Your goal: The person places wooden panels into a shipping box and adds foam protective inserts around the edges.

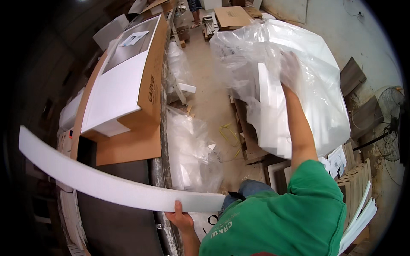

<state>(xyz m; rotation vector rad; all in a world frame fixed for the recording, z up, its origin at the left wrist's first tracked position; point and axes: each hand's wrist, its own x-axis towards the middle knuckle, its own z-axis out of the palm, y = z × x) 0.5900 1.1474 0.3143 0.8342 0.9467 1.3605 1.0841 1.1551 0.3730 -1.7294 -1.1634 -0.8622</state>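
A long, flat white foam strip (106, 185) stretches from my waist out to the far left, bowed by the lens. Near its right end my left hand (181, 219) grips it, thumb on top. My right arm reaches forward into a big clear plastic bag (318, 100) filled with white foam pieces. Behind the film, my right hand (290, 68) is blurred among the foam, and its fingers cannot be made out. An upright white foam piece (268, 109) stands at the bag's opening, left of my right forearm.
To the left, an open brown carton (132, 147) with a white foam panel (115, 91) lies on a long dark bench (119, 213). Plastic-wrapped foam (192, 149) covers the floor beside it. A black fan (388, 123) stands by the right wall; a person's legs (195, 15) show far ahead.
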